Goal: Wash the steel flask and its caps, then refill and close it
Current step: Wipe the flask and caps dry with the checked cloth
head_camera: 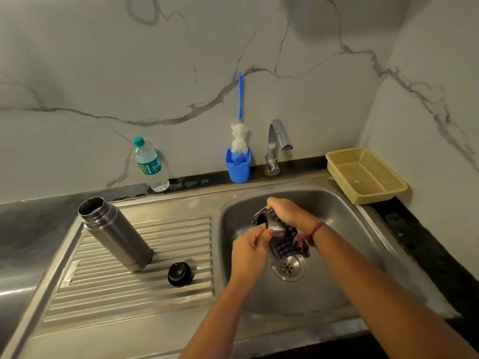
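Pinching the rim of the steel cup cap (276,228) with thumb and curled fingers, the left hand (250,248) holds it tipped on its side over the sink basin (344,218). The right hand (286,211) is wrapped over a dark checked cloth (287,244) and presses it around the cap from above, fingers curled into the fabric, so both hands are busy gripping, nothing loose. The cloth's tail hangs down to just above the drain (288,266). There's a reddish thread band on the right wrist and a ring on the left hand.

Out on the ribbed drainboard (129,294) to the left, the steel flask (115,233) stands open with no cap on, and the black inner stopper (179,274) sits just beside its base, not touching. Along the back ledge: a plastic water bottle (150,164), a blue holder (237,165) with a bottle brush (240,130) standing in it, and the tap (277,145). A beige basket (366,174) sits at the sink's right corner.
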Tool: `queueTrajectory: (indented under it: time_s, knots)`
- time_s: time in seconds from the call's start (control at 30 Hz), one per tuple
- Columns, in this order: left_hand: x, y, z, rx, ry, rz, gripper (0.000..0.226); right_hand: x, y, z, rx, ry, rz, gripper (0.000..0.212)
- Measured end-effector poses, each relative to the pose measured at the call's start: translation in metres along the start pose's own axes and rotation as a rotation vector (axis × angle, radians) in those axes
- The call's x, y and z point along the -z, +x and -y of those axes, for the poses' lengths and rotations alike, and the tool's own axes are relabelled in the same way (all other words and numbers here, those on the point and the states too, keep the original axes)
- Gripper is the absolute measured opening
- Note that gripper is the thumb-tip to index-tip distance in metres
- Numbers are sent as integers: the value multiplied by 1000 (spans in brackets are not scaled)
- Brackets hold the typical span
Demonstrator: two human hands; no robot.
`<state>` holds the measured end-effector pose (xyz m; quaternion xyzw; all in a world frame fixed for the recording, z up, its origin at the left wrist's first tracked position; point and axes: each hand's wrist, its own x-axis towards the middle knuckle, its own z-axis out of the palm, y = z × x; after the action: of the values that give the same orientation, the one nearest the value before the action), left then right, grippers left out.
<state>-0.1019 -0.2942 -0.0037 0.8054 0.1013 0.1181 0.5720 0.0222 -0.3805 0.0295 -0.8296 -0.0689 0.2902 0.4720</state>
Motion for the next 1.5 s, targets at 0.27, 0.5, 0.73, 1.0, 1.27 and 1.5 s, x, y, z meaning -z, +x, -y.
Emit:
queueTrajectory:
  time_s: [0.27,0.5,0.73,1.0,1.27,1.5]
  knots:
    - [15,10,54,-698,677,-104,29,-11,3,-11,-167,365,-117,34]
    - [24,13,42,-463,450,-258,21,-61,-11,-8,-231,794,-239,33]
    - [44,9,27,111,-120,-256,15,-76,-15,-19,-201,651,-180,34]
    - [95,11,22,300,-1004,-155,26,-92,-27,-51,-265,1132,-14,44]
    - [132,19,42,405,-692,-228,11,-97,-36,-62,-252,1190,-27,67]
    - [151,36,80,332,6,-130,96,-103,-36,-62,-212,1241,-67,51]
